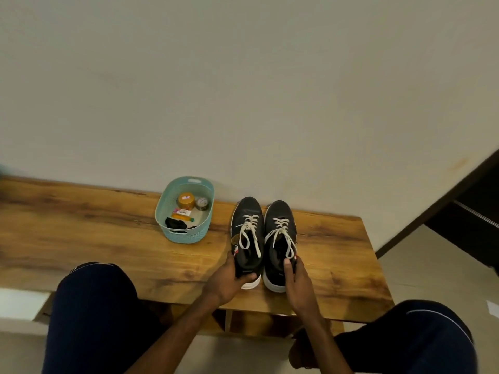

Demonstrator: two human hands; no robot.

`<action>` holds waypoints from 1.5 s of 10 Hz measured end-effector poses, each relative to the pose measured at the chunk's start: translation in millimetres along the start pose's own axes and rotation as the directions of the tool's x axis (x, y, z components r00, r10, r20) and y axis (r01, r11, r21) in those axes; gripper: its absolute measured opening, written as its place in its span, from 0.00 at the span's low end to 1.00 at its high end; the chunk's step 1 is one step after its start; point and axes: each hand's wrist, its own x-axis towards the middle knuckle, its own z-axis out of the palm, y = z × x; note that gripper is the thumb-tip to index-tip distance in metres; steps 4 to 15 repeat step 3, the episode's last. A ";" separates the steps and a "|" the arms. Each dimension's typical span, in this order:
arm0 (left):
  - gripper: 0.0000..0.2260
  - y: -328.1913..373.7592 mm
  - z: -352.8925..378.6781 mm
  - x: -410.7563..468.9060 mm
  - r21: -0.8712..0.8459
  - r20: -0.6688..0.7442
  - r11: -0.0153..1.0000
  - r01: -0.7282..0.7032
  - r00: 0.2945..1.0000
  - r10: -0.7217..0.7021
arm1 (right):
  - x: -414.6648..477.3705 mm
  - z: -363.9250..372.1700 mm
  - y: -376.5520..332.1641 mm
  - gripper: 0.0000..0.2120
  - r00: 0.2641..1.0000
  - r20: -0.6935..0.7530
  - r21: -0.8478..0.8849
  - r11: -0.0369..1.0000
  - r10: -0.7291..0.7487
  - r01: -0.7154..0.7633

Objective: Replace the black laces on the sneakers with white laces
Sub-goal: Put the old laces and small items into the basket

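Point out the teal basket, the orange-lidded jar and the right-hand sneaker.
teal basket [194, 238], head view, near wall.
orange-lidded jar [185, 199], head view, its lid.
right-hand sneaker [279, 210], head view, toe cap.

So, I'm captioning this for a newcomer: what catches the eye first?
Two black sneakers with white laces stand side by side on the brown wooden table, the left hand and right hand each holding a heel. Left of them sits a teal plastic basket of small items.
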 end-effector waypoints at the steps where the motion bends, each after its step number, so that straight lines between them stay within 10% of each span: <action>1: 0.38 -0.2 -2.9 2.0 0.045 0.017 0.999 -0.014 1.000 0.013 | 3.1 -1.0 1.7 0.23 1.000 0.014 -0.003 1.000 -0.028 0.028; 15: 0.46 14.6 -10.1 -11.9 0.172 -0.066 0.976 -0.135 0.987 0.148 | 2.1 -12.9 -8.7 0.26 0.998 0.019 -0.139 0.988 -0.061 0.063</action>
